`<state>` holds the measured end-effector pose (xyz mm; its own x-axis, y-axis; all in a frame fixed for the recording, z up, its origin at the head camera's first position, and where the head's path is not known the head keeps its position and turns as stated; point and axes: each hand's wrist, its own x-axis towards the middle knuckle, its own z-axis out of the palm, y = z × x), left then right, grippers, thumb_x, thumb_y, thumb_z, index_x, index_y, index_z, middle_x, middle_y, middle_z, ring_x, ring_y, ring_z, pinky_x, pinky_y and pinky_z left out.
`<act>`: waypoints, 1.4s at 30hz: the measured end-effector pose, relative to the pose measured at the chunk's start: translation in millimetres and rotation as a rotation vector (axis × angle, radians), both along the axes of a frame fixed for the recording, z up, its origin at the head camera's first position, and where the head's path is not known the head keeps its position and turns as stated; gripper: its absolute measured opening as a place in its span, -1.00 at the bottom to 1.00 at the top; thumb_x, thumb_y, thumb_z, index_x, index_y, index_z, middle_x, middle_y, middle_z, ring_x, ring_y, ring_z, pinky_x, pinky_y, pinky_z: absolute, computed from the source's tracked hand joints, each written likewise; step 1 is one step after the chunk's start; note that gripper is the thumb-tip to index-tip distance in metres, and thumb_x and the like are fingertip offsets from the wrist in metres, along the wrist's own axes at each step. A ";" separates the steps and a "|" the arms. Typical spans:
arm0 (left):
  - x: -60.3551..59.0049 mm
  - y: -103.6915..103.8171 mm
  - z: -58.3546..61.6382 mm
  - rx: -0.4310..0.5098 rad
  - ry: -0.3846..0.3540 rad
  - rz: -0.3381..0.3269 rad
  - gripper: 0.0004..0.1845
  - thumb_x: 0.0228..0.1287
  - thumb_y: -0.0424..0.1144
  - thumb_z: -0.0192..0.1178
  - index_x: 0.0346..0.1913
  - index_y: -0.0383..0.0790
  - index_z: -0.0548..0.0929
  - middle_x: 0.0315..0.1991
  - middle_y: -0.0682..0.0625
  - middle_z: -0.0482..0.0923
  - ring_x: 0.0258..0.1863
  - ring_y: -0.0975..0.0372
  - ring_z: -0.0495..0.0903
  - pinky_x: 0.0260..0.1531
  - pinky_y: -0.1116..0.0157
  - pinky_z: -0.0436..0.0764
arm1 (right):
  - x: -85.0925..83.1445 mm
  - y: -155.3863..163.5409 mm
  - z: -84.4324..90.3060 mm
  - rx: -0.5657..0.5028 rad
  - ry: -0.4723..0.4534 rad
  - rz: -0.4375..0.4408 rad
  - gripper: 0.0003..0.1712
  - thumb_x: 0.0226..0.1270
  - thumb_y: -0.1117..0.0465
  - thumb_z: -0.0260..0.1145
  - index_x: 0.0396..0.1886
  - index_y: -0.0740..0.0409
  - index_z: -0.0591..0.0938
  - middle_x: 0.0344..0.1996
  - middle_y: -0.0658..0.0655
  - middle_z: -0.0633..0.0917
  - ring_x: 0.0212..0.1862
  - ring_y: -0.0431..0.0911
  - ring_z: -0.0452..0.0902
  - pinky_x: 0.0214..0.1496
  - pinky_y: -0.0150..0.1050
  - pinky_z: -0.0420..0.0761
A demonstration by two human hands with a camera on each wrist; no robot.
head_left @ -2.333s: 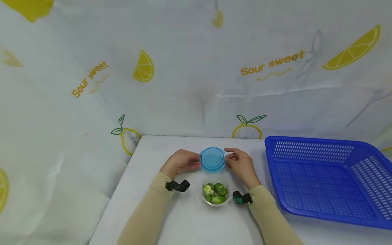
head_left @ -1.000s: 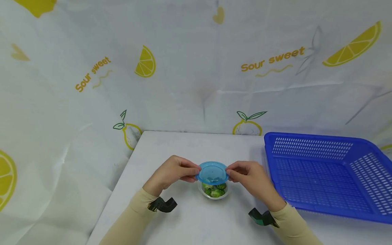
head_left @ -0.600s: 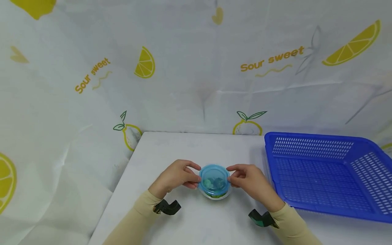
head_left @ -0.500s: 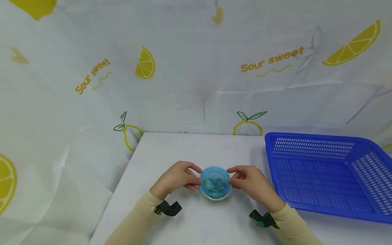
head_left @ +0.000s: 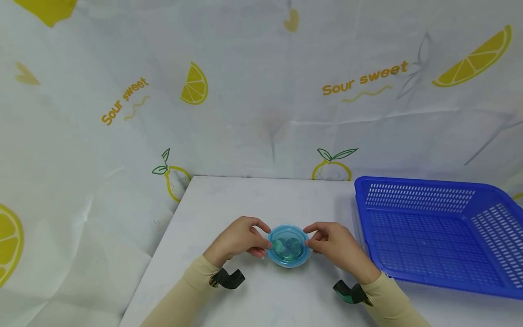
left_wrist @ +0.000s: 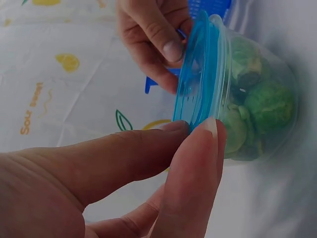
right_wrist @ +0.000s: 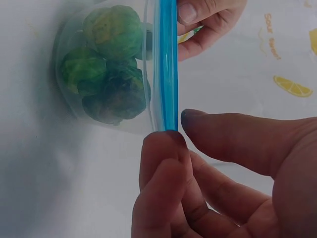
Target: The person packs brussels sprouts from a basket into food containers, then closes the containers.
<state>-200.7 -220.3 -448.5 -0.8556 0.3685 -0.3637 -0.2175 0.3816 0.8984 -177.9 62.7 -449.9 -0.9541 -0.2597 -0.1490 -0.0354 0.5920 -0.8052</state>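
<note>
A small clear plastic bowl of green brussels sprouts stands on the white table. A translucent blue lid sits on its rim. My left hand pinches the lid's left edge between thumb and forefinger. My right hand pinches the lid's right edge the same way. The bowl is mostly hidden under the lid in the head view.
A large blue perforated basket stands on the table just right of my right hand. A lemon-print cloth hangs behind and drapes to the left of the table. Bare table lies behind and in front of the bowl.
Both hands carried the blue lid from behind the bowl toward me, lowered it over the sprouts and set it on the bowl's rim. The hands still hold its edges.
</note>
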 end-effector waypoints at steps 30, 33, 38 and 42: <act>-21.2 -11.9 -19.4 0.103 -0.136 0.002 -0.67 0.42 -0.32 0.41 0.15 -0.41 0.73 -0.24 -0.13 0.79 -0.43 0.26 0.80 -0.22 0.24 0.88 | -9.9 -8.8 -18.8 -0.263 -0.191 -0.104 -0.54 0.62 0.26 0.29 0.31 0.53 0.60 -0.14 0.25 0.80 -0.33 -0.08 0.75 -0.20 -0.14 0.87; -22.0 -11.9 -21.2 0.117 -0.153 0.008 -0.66 0.41 -0.32 0.41 0.16 -0.41 0.72 -0.24 -0.12 0.78 -0.43 0.25 0.81 -0.26 0.28 0.87 | -10.1 -9.4 -19.8 -0.285 -0.194 -0.106 -0.54 0.62 0.26 0.29 0.31 0.53 0.60 -0.14 0.25 0.79 -0.34 -0.08 0.74 -0.21 -0.15 0.87; -22.9 -9.5 -24.5 0.146 -0.177 0.020 -0.67 0.39 -0.35 0.41 0.15 -0.42 0.71 -0.27 -0.09 0.75 -0.43 0.25 0.80 -0.28 0.30 0.87 | -9.9 -9.1 -22.2 -0.313 -0.201 -0.115 -0.54 0.62 0.26 0.29 0.30 0.53 0.60 -0.17 0.21 0.79 -0.34 -0.09 0.72 -0.22 -0.18 0.86; -23.1 -7.3 -27.4 0.168 -0.189 0.020 -0.69 0.38 -0.38 0.39 0.11 -0.43 0.70 -0.31 -0.06 0.73 -0.45 0.26 0.78 -0.30 0.32 0.86 | -9.8 -10.2 -25.5 -0.328 -0.206 -0.127 -0.58 0.61 0.26 0.29 0.26 0.51 0.62 -0.25 0.16 0.76 -0.37 -0.11 0.69 -0.25 -0.21 0.84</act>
